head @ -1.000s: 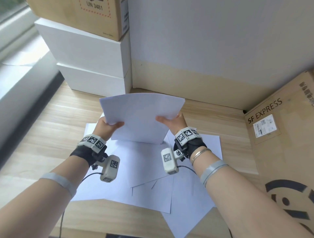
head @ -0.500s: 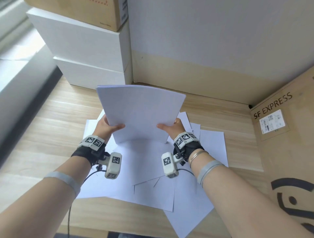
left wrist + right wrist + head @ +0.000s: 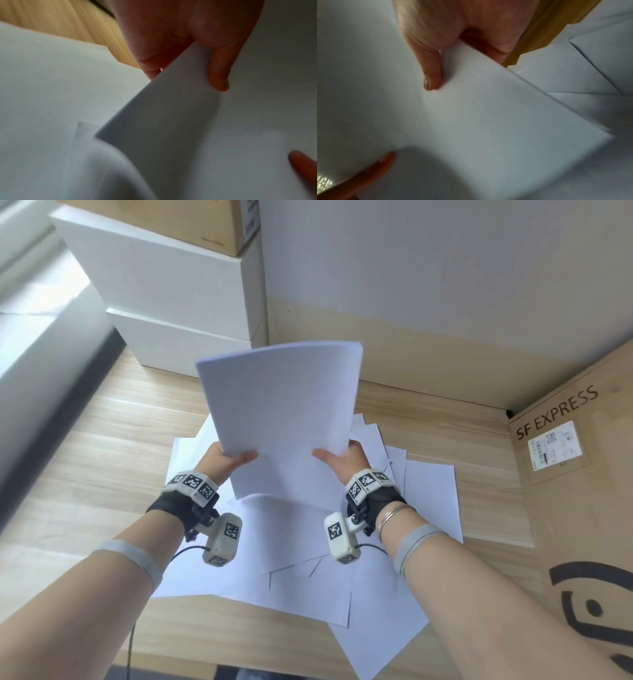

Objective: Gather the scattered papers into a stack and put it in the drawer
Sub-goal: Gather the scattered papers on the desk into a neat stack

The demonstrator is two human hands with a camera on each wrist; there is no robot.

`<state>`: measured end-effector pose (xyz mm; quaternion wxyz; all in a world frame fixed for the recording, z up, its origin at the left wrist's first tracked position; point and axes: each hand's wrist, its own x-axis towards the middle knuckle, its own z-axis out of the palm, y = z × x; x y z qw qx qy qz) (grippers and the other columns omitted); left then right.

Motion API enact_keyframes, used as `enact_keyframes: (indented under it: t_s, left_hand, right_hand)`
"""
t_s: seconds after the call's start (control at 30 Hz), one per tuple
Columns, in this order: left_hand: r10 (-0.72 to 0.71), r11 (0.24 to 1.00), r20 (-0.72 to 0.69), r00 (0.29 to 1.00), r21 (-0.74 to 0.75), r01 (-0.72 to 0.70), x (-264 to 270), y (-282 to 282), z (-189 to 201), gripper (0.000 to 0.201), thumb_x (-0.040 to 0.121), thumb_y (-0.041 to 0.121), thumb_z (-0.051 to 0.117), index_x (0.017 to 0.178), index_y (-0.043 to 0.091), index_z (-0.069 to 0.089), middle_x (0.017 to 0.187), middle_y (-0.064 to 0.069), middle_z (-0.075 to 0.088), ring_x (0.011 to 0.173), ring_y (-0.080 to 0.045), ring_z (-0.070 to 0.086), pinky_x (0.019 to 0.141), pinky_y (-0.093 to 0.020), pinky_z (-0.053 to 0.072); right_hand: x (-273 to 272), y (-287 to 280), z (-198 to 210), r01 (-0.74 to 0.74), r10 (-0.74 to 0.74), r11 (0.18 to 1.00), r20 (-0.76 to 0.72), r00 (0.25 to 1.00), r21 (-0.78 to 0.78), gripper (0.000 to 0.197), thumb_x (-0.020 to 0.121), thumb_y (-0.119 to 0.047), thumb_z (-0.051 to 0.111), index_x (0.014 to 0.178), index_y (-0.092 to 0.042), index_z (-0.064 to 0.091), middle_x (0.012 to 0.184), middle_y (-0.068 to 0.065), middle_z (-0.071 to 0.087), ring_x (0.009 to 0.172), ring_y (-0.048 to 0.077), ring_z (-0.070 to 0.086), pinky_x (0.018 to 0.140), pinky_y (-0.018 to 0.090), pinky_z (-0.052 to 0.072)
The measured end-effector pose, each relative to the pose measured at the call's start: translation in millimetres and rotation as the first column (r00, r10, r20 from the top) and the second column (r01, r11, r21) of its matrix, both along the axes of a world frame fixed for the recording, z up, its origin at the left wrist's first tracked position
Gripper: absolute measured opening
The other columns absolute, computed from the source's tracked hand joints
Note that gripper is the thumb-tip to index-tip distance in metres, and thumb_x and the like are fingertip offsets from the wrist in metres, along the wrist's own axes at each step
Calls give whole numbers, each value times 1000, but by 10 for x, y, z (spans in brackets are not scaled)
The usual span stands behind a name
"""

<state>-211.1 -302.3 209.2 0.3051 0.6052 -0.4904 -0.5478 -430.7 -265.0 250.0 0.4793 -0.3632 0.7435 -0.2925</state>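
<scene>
Where papers (image 3: 430, 501) sprawl, flanking boxes (image 3: 178, 302).

Both forearms reach forward and slightly inward, bare, each with a grey band below the elbow and a black wrist wrap carrying a marker-covered ring and a small white camera unit hanging on the inner side. The right wrist also wears thin metal bangles. The left hand (image 3: 228, 457) is raised in front of the body, thumb lying across the near face of the stack of papers (image 3: 284, 412), fingers hidden behind it. The right hand (image 3: 346, 461) mirrors it at about the same height, thumb pointing inward over the near face. In both wrist views the thumb presses the sheet flat while the other fingers curl behind.
</scene>
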Motion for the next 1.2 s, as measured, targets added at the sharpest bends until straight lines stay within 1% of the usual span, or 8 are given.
enact_keyframes:
  t_s: [0.13, 0.27, 0.47, 0.6, 0.67, 0.8, 1.03, 1.2]
  left_hand:
    - [-49, 979, -31, 998, 195, 54, 91, 65, -6, 37, 73, 8, 74, 107, 6, 61, 88, -7, 66, 83, -24, 61, 90, -38, 48]
    - [58, 935, -127, 990, 355, -10, 138, 261, -193, 28, 87, -4, 56, 114, 0, 55, 83, -9, 67, 71, -21, 63, 74, -34, 50]
    - [184, 898, 3, 983, 406, -169, 304, 391, -491, 30, 87, 6, 61, 116, 0, 56, 94, -19, 62, 87, -34, 58, 94, -54, 46]
    - [184, 906, 88, 979, 371, -204, 523, 374, -597, 27, 85, 11, 64, 108, -1, 59, 96, -21, 60, 90, -33, 57, 96, -58, 44]
    - [202, 906, 90, 975, 360, -221, 606, 364, -587, 25, 85, 11, 64, 107, -1, 60, 97, -22, 59, 90, -32, 56, 95, -57, 44]
    - [213, 911, 65, 975, 347, -222, 699, 365, -604, 17, 86, 6, 62, 102, 7, 57, 96, -20, 60, 91, -32, 55, 94, -55, 45]
    - [204, 910, 65, 977, 356, -213, 701, 413, -693, 17, 86, 4, 61, 101, 9, 54, 79, -11, 58, 90, -31, 54, 93, -55, 45]
    - [196, 900, 57, 979, 386, -203, 676, 412, -699, 20, 86, 4, 62, 104, 9, 54, 80, -12, 59, 89, -31, 54, 90, -51, 45]
  right_hand:
    - [-14, -65, -158, -163, 165, 984, -22, 986, 68, 39, 78, -21, 75, 111, -2, 64, 113, 14, 68, 107, 27, 64, 96, 34, 49]
    - [56, -33, -408, -274, 285, 944, -39, 958, 183, 49, 76, -27, 76, 115, -2, 61, 114, 11, 67, 106, 26, 64, 96, 35, 49]
    - [140, 8, -634, -336, 341, 930, -15, 940, 147, 38, 81, -18, 73, 114, -1, 62, 115, 13, 67, 102, 22, 63, 93, 29, 47]
    - [26, 13, -740, -211, 227, 971, -158, 961, 110, 25, 89, -25, 59, 103, -5, 66, 87, 4, 66, 79, 18, 61, 83, 27, 47]
    - [-68, -15, -802, -143, 172, 983, -300, 938, 116, 24, 87, -20, 60, 108, -9, 64, 103, 5, 65, 98, 21, 62, 89, 26, 44]
    - [-132, -22, -870, -108, 207, 967, -460, 863, 233, 50, 82, -24, 67, 128, -19, 47, 133, 8, 44, 124, 29, 43, 99, 34, 39]
    - [-25, -14, -951, -109, 245, 953, -510, 825, 281, 79, 72, -22, 76, 139, -26, 33, 136, 5, 36, 128, 29, 32, 102, 45, 40]
    - [-121, -47, -887, -113, 210, 966, -448, 869, 233, 86, 78, -11, 71, 146, -29, 20, 136, 10, 44, 123, 31, 47, 99, 39, 42]
